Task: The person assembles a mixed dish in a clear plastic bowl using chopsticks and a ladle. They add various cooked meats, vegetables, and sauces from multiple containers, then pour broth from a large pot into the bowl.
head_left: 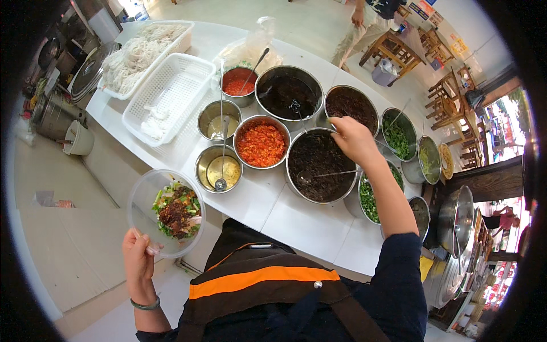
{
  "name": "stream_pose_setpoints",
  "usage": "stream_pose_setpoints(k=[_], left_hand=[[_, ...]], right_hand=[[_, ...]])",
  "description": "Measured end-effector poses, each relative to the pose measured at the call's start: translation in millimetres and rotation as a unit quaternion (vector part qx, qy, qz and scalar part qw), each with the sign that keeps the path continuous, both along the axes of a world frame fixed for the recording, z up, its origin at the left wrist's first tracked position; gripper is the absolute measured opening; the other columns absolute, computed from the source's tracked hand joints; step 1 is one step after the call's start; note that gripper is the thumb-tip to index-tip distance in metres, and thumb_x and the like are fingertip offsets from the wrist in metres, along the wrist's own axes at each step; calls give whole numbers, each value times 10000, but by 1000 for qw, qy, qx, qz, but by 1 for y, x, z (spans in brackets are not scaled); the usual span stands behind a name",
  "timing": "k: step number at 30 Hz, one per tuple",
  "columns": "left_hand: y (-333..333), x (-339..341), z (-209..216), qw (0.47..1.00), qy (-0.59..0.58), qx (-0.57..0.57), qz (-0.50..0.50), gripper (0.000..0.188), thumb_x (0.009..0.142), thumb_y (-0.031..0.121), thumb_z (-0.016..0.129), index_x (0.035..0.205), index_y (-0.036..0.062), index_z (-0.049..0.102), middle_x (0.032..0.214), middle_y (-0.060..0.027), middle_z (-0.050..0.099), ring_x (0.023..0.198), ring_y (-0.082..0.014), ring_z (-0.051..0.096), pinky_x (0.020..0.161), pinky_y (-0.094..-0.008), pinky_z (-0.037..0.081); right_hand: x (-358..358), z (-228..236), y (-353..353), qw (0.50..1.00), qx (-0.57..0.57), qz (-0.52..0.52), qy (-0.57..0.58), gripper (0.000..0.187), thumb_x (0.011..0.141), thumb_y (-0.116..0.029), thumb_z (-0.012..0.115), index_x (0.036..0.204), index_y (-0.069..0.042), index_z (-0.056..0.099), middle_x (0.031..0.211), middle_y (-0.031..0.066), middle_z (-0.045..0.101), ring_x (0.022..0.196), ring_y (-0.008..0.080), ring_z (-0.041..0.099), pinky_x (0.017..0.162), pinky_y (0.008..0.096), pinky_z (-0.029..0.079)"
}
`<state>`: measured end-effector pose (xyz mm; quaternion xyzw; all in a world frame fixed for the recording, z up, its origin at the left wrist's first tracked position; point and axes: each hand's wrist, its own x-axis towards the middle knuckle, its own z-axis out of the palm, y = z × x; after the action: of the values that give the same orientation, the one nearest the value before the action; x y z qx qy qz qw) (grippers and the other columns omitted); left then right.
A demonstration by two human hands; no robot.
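Note:
My left hand (138, 251) grips the rim of a clear plastic bowl (138, 199), held off the table's near left edge. Inside it lie chopped greens and a dark red-brown chilli topping (178, 218). My right hand (354, 139) is over the rim of a steel pot of dark chopped food (319, 162), its fingers curled together. Whatever they hold, if anything, I cannot make out. A spoon (306, 177) rests in that pot. Just beyond are a pot of dark liquid (279, 94) with a ladle and a pot of dark brown flakes (350, 105).
Around these stand pots of chopped red chilli (261, 142), yellowish liquid (224, 172), red sauce (236, 82) and chopped greens (369, 200). White baskets (165, 97), one heaped with noodles (139, 57), sit at the far left. A person (370, 23) stands beyond the table.

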<state>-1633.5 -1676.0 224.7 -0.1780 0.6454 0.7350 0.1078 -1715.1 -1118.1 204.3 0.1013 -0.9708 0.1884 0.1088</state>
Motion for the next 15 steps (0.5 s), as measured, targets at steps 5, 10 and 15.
stream_pose_setpoints(k=[5,10,15], left_hand=[[-7,-26,-5,1000,0,2,-5,106,870,29,521,864,116,462,768,17,510,623,-85,513,607,-306,530],[-8,-83,23,993,-43,-76,-84,152,875,55,566,835,136,444,714,8,440,580,-123,441,499,-251,385],[-21,-130,20,985,-11,-53,-163,185,884,15,539,813,130,413,699,15,426,602,-84,417,502,-228,372]], right_hand=[[28,31,-17,990,-15,-120,67,225,788,-131,693,994,-50,658,918,146,658,846,326,635,727,407,522],[44,54,-89,959,-270,-58,67,168,791,-125,634,898,0,670,858,179,662,803,328,634,718,399,504],[85,64,-151,839,-538,4,-79,120,871,-116,613,880,4,625,712,57,632,626,111,622,568,275,487]])
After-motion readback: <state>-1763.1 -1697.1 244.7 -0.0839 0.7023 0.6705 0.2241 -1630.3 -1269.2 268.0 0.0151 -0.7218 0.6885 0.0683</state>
